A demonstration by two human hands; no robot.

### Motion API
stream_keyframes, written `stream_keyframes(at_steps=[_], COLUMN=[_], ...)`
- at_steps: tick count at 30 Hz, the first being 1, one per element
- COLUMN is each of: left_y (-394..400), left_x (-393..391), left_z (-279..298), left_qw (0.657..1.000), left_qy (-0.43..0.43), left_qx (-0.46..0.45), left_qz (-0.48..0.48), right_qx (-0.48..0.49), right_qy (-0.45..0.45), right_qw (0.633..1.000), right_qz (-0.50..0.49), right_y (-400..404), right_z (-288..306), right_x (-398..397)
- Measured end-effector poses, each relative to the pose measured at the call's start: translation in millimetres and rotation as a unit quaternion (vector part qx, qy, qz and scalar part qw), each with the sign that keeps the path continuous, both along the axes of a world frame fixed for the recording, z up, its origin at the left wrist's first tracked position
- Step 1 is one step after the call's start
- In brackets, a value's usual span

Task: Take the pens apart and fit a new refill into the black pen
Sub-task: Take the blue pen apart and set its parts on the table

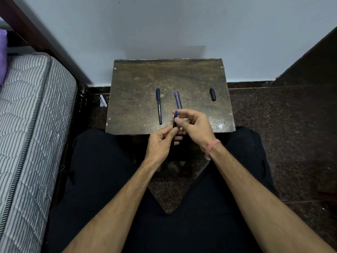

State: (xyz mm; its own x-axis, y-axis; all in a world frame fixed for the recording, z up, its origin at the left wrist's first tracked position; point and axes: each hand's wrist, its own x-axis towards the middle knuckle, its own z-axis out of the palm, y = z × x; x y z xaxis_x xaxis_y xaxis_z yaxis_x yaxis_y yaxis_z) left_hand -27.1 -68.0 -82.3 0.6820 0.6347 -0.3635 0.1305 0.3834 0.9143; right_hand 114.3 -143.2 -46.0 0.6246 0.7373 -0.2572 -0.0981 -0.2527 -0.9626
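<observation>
On the small table (200,77) a capped pen (158,105) lies far-left of my hands, two blue refills (178,100) just beyond them, a loose black cap (212,94) far right; my left hand (160,143) pinches the black pen (175,121) low, my right hand (193,125) pinches near its top; its long axis runs near-to-far, blue end pointing away over the table's near edge.

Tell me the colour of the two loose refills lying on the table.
Both refills are blue, seen in the head view, lying side by side beyond the hands.
</observation>
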Motion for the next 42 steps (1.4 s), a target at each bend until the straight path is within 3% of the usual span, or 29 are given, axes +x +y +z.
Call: stream_keyframes(at_steps=[3,8,13,18,23,27,34,42], left_y=[0,0,1,1,1,0,0,-1], left_x=[0,0,0,-1,0,0,-2,-2], left_z=[-1,-4,-7,-9,-8,-7,-5,-1], left_qw=[1.0,1.0,1.0,1.0,1.0,1.0,1.0,1.0], left_qy=[-0.006,0.003,0.001,0.004,0.006,0.004,0.003,0.002], left_qx=[0.005,0.001,0.007,0.012,0.013,0.013,0.014,0.014], left_qz=[-0.004,-0.007,-0.008,-0.009,-0.008,-0.009,-0.011,-0.01], right_qx=[0.02,-0.036,0.022,-0.039,-0.032,0.009,-0.036,0.012], right_qy=[0.02,-0.037,0.058,-0.031,-0.033,0.034,-0.031,0.032], right_qw=[1.0,0.998,0.998,0.999,0.999,0.999,0.999,0.999], right_qz=[0.002,-0.047,0.003,-0.023,-0.022,0.004,-0.023,0.013], right_y=[1,1,-1,0,0,1,1,0], right_z=[5,10,17,16,12,13,11,18], right_x=[-3,-5,-6,-8,-5,-5,-7,-7])
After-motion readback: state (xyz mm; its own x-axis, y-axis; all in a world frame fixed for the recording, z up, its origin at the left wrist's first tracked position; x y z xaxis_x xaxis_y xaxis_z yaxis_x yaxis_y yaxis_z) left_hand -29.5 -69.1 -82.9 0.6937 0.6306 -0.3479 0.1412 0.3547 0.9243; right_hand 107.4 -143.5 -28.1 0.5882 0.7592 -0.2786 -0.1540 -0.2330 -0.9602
